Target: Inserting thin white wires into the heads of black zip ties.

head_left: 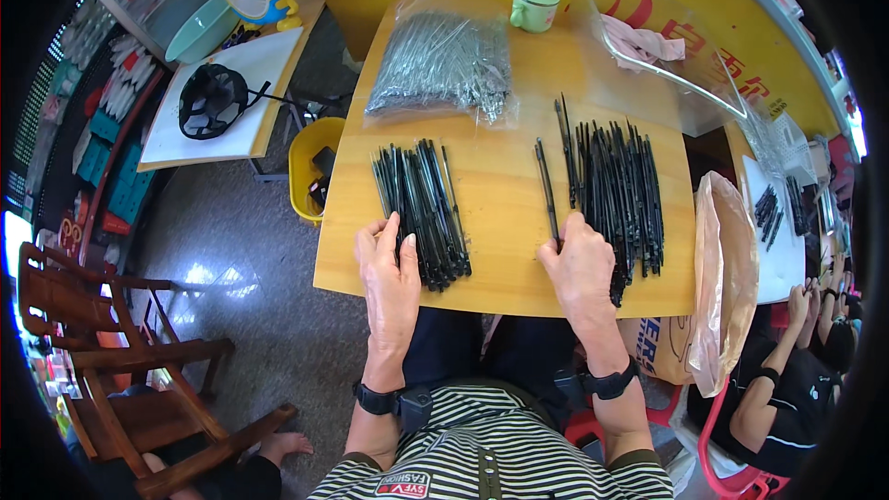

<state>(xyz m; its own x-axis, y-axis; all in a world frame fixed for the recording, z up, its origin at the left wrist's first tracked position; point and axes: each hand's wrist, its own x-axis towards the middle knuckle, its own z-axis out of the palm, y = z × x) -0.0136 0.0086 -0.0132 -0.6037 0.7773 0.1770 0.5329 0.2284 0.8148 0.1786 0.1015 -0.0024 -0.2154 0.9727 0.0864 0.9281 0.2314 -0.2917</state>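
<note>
A bundle of thin black sticks (428, 213) lies on the left half of the wooden table. Against its lower left edge, my left hand (387, 268) has bent fingers, thumb and forefinger touching the sticks; what is between them is hidden. My right hand (583, 268) pinches the lower end of a single black stick (546, 181), which points away from me. Just right of that hand is a larger pile of black sticks (625, 199), with a few poking farther out at its upper left. The hand covers part of this pile's lower left.
At the table's (500, 185) back lie a clear bag of thin sticks (440, 69) and a green lidded cup (534, 6). An open plastic bag (724, 287) hangs at the right edge. A yellow bin (310, 167) stands left; a wooden chair (139, 352) is lower left. Another person sits right.
</note>
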